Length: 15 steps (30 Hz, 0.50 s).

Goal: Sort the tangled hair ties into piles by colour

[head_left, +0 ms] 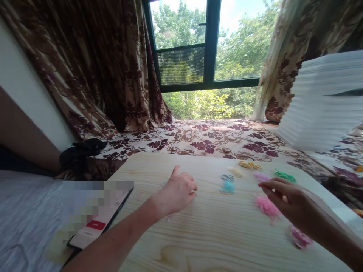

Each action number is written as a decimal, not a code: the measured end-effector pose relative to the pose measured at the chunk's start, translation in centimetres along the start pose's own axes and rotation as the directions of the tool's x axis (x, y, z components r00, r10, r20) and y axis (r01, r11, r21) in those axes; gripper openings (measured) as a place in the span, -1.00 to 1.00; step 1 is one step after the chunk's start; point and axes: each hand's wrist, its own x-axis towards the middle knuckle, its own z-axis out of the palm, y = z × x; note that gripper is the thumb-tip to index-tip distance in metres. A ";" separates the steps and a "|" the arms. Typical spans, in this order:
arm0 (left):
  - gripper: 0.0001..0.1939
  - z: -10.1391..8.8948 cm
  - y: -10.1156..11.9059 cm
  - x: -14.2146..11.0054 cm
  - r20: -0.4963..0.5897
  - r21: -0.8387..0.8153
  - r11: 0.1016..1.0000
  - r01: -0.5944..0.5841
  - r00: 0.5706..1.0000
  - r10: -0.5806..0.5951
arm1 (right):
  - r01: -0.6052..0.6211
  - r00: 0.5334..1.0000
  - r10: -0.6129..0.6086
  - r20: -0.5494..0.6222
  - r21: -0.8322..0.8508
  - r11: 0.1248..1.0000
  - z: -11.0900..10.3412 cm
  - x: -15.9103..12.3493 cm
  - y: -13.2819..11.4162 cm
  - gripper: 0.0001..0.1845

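Observation:
My left hand point(178, 190) is over the middle of the pale wooden table, its fingers curled down; whatever lies under them is hidden. Close to its wrist is a small faint pinkish bit point(169, 217). On the right, my right hand point(283, 194) has thumb and fingertips drawn together, and I cannot make out anything between them. Beneath and beside it lie a bright pink bundle point(267, 206), a light purple bundle point(261, 176) and a green bundle point(285, 175). A darker pink bundle point(301, 237) sits below the right forearm.
Between the hands lie a light blue bundle point(228, 186) with a grey-blue loop point(227, 177), a cream bundle point(236, 171) and a yellow bundle point(250, 165). A tablet-like screen point(98, 223), partly blurred out, stands at the table's left edge. Behind are a window and patterned curtains point(138, 75).

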 end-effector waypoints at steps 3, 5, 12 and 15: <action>-0.82 -1.6 -1.6 0.1 0.018 -0.004 0.995 0.097 0.995 -0.097 | 0.139 0.975 -0.167 0.147 0.186 0.973 3.0 0.8 -4.7 -0.64; -0.80 -2.0 -2.9 -0.4 0.020 -0.016 0.988 0.153 0.988 -0.152 | 0.182 0.947 -0.240 0.212 0.261 0.948 4.8 0.8 -7.1 -0.65; -0.78 -2.0 -7.0 -3.1 0.039 -0.119 0.939 0.322 0.947 -0.319 | 0.122 0.940 -0.251 0.230 0.462 0.879 8.5 -1.3 -8.5 -0.68; -0.77 -2.0 -7.6 -3.6 0.053 -0.119 0.928 0.353 0.936 -0.349 | 0.112 0.947 -0.240 0.212 0.485 0.867 8.8 -1.8 -8.1 -0.69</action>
